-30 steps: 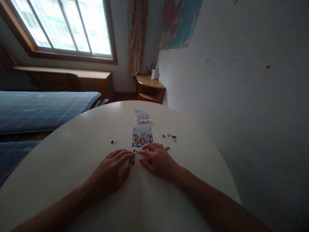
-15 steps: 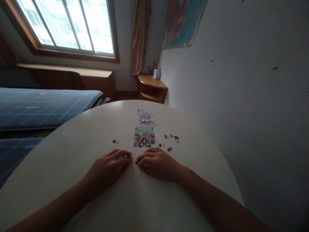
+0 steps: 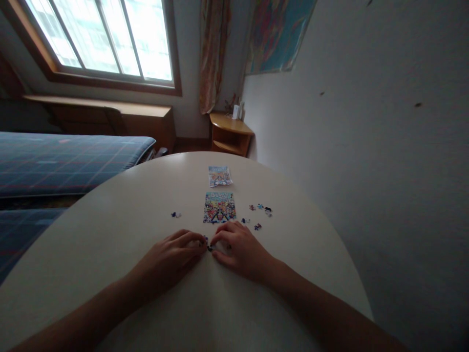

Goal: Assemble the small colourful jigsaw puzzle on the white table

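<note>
My left hand (image 3: 172,259) and my right hand (image 3: 240,249) lie on the round white table (image 3: 146,205), fingertips nearly meeting. Between the fingertips sit small dark puzzle pieces (image 3: 208,243), pinched by both hands. Just beyond them lies the colourful, partly built puzzle (image 3: 219,207). A small picture card (image 3: 219,175) lies farther back. Loose pieces (image 3: 261,209) are scattered to the right of the puzzle, and one lone piece (image 3: 175,214) lies to its left.
The table stands close to a white wall (image 3: 366,146) on the right. A bed with a blue plaid cover (image 3: 62,161) is at the left. A wooden corner shelf (image 3: 229,132) and a window (image 3: 102,39) are behind.
Both hands have drawn together, and the fingers now pinch the small pieces between them. The view has shifted slightly.
</note>
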A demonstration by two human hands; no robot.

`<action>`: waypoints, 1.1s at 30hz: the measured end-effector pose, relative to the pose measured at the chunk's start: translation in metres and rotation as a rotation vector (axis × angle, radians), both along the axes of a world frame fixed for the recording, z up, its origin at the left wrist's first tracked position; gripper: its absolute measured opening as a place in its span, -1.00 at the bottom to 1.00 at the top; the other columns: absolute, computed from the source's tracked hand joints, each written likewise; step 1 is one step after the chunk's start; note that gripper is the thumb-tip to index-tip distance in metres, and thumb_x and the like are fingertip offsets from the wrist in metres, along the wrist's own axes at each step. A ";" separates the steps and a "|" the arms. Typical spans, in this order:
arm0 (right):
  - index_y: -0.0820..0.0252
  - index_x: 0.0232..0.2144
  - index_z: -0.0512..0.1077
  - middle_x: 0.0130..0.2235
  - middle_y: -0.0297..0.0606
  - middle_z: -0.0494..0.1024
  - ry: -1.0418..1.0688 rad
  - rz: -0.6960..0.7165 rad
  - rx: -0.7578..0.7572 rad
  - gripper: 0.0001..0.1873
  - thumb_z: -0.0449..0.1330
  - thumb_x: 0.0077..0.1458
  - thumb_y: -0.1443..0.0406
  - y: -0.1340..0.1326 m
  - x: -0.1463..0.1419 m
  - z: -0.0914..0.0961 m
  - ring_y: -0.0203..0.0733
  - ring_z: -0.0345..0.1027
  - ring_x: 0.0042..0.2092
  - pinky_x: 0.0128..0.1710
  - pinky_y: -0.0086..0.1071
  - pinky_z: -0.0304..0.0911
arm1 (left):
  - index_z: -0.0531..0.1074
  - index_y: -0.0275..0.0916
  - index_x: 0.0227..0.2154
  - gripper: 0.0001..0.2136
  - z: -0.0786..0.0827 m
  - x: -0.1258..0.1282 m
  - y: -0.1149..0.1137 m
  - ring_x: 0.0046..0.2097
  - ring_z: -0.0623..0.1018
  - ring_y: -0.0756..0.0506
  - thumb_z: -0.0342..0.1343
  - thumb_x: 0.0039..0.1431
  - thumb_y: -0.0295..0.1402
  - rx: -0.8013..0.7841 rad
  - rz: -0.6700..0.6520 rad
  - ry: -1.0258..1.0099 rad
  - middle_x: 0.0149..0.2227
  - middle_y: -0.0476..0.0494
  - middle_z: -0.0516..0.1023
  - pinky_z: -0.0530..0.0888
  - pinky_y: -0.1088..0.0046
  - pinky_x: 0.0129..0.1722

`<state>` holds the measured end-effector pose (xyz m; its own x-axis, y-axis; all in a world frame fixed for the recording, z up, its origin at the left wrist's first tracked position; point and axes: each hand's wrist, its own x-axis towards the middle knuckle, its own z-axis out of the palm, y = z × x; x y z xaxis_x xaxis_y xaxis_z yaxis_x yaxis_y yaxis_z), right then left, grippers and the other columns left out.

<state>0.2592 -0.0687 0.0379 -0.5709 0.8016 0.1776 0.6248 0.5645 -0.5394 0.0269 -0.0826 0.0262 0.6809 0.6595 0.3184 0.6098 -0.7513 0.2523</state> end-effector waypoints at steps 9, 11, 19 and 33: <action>0.14 -0.21 0.53 -0.07 -0.20 0.49 -0.026 -0.004 -0.048 -0.81 0.31 0.08 0.29 -0.001 0.000 0.004 -0.07 0.28 0.03 0.10 -0.15 0.15 | 0.47 -0.09 -0.03 -0.74 0.005 0.002 -0.005 0.03 0.47 -0.14 -0.01 0.33 -0.46 -0.089 -0.040 0.026 0.02 -0.14 0.48 0.52 0.23 0.01; 0.16 -0.21 0.53 -0.06 -0.19 0.49 -0.049 0.011 -0.059 -0.83 0.29 0.09 0.32 -0.001 0.000 0.006 -0.07 0.28 0.03 0.09 -0.16 0.16 | 0.46 -0.08 -0.01 -0.73 0.007 0.003 -0.005 0.04 0.46 -0.14 0.00 0.32 -0.47 -0.101 -0.051 0.030 0.02 -0.14 0.48 0.52 0.23 0.01; 0.20 -0.22 0.51 -0.08 -0.20 0.51 -0.125 0.062 -0.035 -0.83 0.27 0.07 0.37 0.001 -0.002 0.007 -0.10 0.32 -0.01 0.05 -0.20 0.16 | 0.45 -0.13 -0.02 -0.73 0.005 0.002 -0.003 0.01 0.48 -0.12 -0.01 0.30 -0.47 -0.076 -0.065 0.007 -0.01 -0.14 0.50 0.52 0.27 0.01; 0.20 -0.26 0.52 -0.16 -0.23 0.54 -0.055 0.017 0.048 -0.86 0.28 0.06 0.34 0.005 -0.005 -0.004 -0.13 0.34 -0.07 0.01 -0.26 0.18 | 0.43 -0.13 -0.03 -0.74 0.006 0.000 -0.003 0.04 0.46 -0.12 0.01 0.28 -0.49 -0.101 -0.078 0.027 0.01 -0.12 0.48 0.52 0.27 0.02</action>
